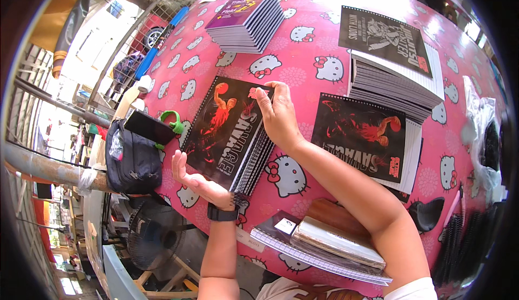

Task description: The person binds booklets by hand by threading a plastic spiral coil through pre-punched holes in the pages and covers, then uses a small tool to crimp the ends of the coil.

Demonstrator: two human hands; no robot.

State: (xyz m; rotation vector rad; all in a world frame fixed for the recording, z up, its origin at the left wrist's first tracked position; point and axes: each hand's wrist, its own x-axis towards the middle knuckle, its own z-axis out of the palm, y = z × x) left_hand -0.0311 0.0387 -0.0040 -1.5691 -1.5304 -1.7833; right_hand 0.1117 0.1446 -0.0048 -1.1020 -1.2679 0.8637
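Observation:
A stack of black spiral notebooks (219,130) with a red basketball player on the top cover lies turned at an angle in front of me. My right hand (278,113) holds its far right corner, thumb on the cover and the other fingers curled round the edge, partly hidden. At the near left edge of the stack, my left hand (201,185) is open, fingers stretched upward and palm turned to the side of the notebooks. A dark watch (223,212) is on my left wrist. Right of my right forearm lies a similar basketball notebook (359,135) atop lined pages.
Purple-covered notebooks (246,21) form a stack at the back. Another tall pile of notebooks (386,75) stands far right. Near me are a worn wooden block (338,240) and a squared-paper notebook (270,230). A black bag (132,157) and a fan (154,232) are beyond the pink tablecloth's (289,175) left edge.

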